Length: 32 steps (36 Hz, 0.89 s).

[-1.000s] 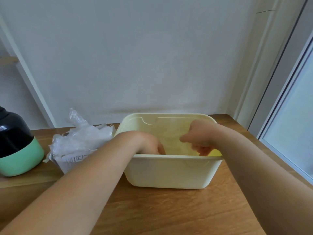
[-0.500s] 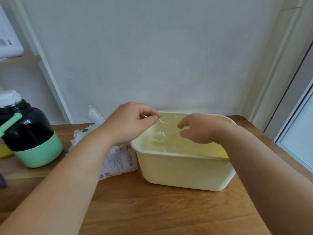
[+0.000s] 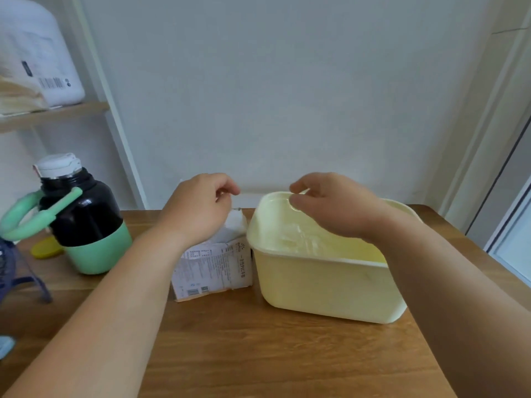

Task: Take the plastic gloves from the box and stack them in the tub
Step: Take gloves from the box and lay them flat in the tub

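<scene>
The left hand (image 3: 201, 209) hovered over the box (image 3: 214, 267), its fingers curled and thumb meeting forefinger. Whether anything clear was caught between those tips I cannot tell. The box, white with small print, stood on the bench (image 3: 258, 354) just beside the tub (image 3: 324, 294), and a crumpled white bunch of gloves (image 3: 237, 225) stuck up from its torn top, partly hidden behind the left hand.

The right hand (image 3: 330, 206) was raised above the tub's far left corner, thumb and forefinger pinching a plastic glove (image 3: 287, 231) – a thin clear film that hung down into the pale yellow tub and blurred its inner wall.

Further left on the bench stood a black and mint-green flask (image 3: 86, 225) with a white cap, and a small yellow disc (image 3: 46, 248) lay beside its base. Up on a wooden shelf (image 3: 57, 112) sat a white package (image 3: 34, 53).
</scene>
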Each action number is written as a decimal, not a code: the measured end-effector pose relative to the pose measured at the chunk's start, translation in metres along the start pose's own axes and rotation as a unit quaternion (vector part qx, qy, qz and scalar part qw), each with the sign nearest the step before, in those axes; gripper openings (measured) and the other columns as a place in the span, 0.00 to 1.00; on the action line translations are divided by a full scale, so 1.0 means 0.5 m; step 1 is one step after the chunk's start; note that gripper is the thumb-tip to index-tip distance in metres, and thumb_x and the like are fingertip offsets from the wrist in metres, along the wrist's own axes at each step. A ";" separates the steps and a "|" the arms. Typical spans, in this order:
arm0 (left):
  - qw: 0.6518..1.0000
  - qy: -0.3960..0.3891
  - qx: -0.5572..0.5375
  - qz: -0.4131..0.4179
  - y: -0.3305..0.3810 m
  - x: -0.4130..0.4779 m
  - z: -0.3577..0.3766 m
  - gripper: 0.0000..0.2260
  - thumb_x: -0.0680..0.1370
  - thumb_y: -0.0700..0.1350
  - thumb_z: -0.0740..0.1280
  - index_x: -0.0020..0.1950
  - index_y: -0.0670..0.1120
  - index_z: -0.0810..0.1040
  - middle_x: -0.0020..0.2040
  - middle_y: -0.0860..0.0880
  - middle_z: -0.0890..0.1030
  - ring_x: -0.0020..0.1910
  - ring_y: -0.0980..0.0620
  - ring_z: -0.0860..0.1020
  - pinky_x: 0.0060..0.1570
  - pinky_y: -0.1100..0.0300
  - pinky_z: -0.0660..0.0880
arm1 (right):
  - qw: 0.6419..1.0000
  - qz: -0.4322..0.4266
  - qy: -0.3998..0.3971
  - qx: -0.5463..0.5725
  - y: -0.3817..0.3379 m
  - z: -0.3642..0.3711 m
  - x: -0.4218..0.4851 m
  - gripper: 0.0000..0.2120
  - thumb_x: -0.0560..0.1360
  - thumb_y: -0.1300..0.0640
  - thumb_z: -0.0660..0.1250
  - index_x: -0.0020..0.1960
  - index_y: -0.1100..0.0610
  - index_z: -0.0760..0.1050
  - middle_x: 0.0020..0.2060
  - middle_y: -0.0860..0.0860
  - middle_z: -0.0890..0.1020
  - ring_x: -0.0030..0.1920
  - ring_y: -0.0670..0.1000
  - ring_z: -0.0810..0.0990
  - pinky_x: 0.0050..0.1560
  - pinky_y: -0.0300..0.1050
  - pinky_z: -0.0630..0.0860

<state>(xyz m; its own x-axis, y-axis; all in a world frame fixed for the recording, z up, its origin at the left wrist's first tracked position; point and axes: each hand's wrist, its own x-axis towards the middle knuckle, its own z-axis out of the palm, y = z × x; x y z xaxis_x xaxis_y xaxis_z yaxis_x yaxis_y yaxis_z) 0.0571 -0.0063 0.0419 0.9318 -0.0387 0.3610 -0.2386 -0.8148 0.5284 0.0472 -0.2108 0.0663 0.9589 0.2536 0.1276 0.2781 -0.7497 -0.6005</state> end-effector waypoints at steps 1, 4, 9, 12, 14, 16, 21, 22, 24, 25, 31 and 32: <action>1.000 0.003 0.020 -0.011 -0.011 -0.005 -0.008 0.12 0.81 0.39 0.59 0.58 0.50 0.78 0.57 0.54 0.76 0.52 0.57 0.72 0.45 0.68 0.65 | 1.000 -0.018 0.005 0.015 -0.008 0.011 0.001 0.15 0.79 0.51 0.60 0.65 0.50 0.73 0.53 0.45 0.78 0.50 0.46 0.75 0.48 0.38 0.68; 0.997 -0.018 0.073 -0.030 -0.047 -0.024 -0.023 0.12 0.80 0.42 0.61 0.62 0.53 0.76 0.64 0.54 0.74 0.61 0.54 0.72 0.52 0.62 0.64 | 0.997 -0.048 0.018 0.064 -0.029 0.049 0.013 0.12 0.79 0.53 0.60 0.61 0.50 0.75 0.46 0.43 0.77 0.41 0.42 0.76 0.37 0.29 0.70; 0.991 -0.074 0.098 -0.044 -0.072 -0.043 -0.008 0.17 0.78 0.52 0.67 0.67 0.55 0.76 0.66 0.54 0.76 0.65 0.53 0.73 0.55 0.61 0.67 | 0.992 -0.052 0.026 0.116 -0.041 0.114 0.038 0.11 0.78 0.57 0.61 0.58 0.52 0.77 0.41 0.41 0.77 0.41 0.40 0.76 0.39 0.27 0.69; 0.994 -0.030 0.101 -0.025 -0.081 -0.047 0.001 0.15 0.77 0.52 0.68 0.63 0.55 0.79 0.63 0.54 0.78 0.63 0.52 0.74 0.58 0.56 0.71 | 0.993 -0.050 0.005 0.109 -0.041 0.137 0.044 0.11 0.77 0.57 0.62 0.59 0.53 0.77 0.43 0.43 0.78 0.44 0.45 0.78 0.40 0.30 0.71; 0.992 0.011 0.124 0.011 -0.085 -0.048 0.005 0.10 0.78 0.51 0.68 0.58 0.54 0.83 0.58 0.55 0.80 0.61 0.51 0.74 0.56 0.53 0.71 | 0.995 -0.053 -0.001 0.086 -0.041 0.145 0.049 0.12 0.76 0.57 0.64 0.59 0.53 0.76 0.46 0.45 0.78 0.48 0.46 0.78 0.41 0.29 0.70; 0.984 0.061 0.156 0.056 -0.087 -0.048 0.009 0.08 0.78 0.50 0.67 0.53 0.53 0.84 0.54 0.56 0.80 0.58 0.51 0.72 0.52 0.56 0.68 | 0.996 -0.061 0.001 0.063 -0.041 0.147 0.053 0.13 0.75 0.56 0.66 0.59 0.52 0.76 0.45 0.44 0.77 0.48 0.45 0.77 0.41 0.27 0.68; 0.985 0.113 0.070 0.109 -0.095 -0.045 0.010 0.05 0.77 0.46 0.69 0.48 0.50 0.85 0.47 0.59 0.76 0.48 0.55 0.76 0.44 0.55 0.74 | 0.995 -0.094 0.011 0.029 -0.045 0.155 0.069 0.14 0.72 0.50 0.72 0.56 0.52 0.78 0.43 0.46 0.79 0.43 0.45 0.76 0.38 0.28 0.67; 0.985 0.117 0.054 0.117 -0.095 -0.043 0.010 0.04 0.77 0.45 0.69 0.47 0.50 0.85 0.46 0.59 0.75 0.45 0.56 0.76 0.43 0.56 0.74 | 0.994 -0.103 0.016 0.023 -0.047 0.157 0.074 0.13 0.72 0.50 0.72 0.54 0.53 0.78 0.41 0.46 0.78 0.42 0.45 0.76 0.38 0.30 0.68; 0.986 0.115 0.023 0.115 -0.095 -0.040 0.010 0.03 0.76 0.45 0.70 0.45 0.50 0.84 0.44 0.59 0.76 0.41 0.59 0.76 0.41 0.61 0.73 | 0.993 -0.120 0.018 0.013 -0.053 0.160 0.081 0.10 0.73 0.51 0.71 0.50 0.55 0.80 0.36 0.44 0.76 0.36 0.43 0.74 0.36 0.34 0.69; 0.988 0.108 0.007 0.107 -0.096 -0.039 0.010 0.02 0.76 0.45 0.71 0.44 0.50 0.83 0.44 0.58 0.76 0.41 0.59 0.76 0.41 0.65 0.72 | 0.992 -0.125 0.014 0.008 -0.055 0.161 0.084 0.09 0.74 0.51 0.70 0.49 0.56 0.81 0.34 0.43 0.76 0.35 0.42 0.73 0.35 0.36 0.69; 0.990 0.072 -0.115 0.028 -0.113 -0.046 0.017 0.14 0.76 0.48 0.70 0.59 0.57 0.72 0.55 0.62 0.71 0.53 0.66 0.73 0.44 0.76 0.71 | 0.993 -0.120 -0.005 -0.010 -0.055 0.165 0.096 0.11 0.79 0.55 0.62 0.47 0.60 0.79 0.40 0.51 0.80 0.42 0.52 0.78 0.41 0.42 0.72; 0.990 0.067 -0.125 0.018 -0.115 -0.049 0.018 0.16 0.76 0.48 0.70 0.61 0.56 0.71 0.57 0.60 0.71 0.54 0.66 0.73 0.45 0.76 0.71 | 0.993 -0.117 -0.004 0.002 -0.054 0.163 0.098 0.11 0.79 0.55 0.61 0.47 0.60 0.79 0.40 0.51 0.80 0.41 0.51 0.76 0.39 0.39 0.71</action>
<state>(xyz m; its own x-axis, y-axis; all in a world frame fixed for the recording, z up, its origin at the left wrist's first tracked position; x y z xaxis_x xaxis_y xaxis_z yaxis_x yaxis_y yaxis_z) 0.0507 0.0364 -0.0043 0.8810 0.0263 0.4724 -0.3461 -0.6449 0.6814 0.0822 -0.1282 0.0243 0.8676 0.4252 0.2579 0.4930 -0.6678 -0.5577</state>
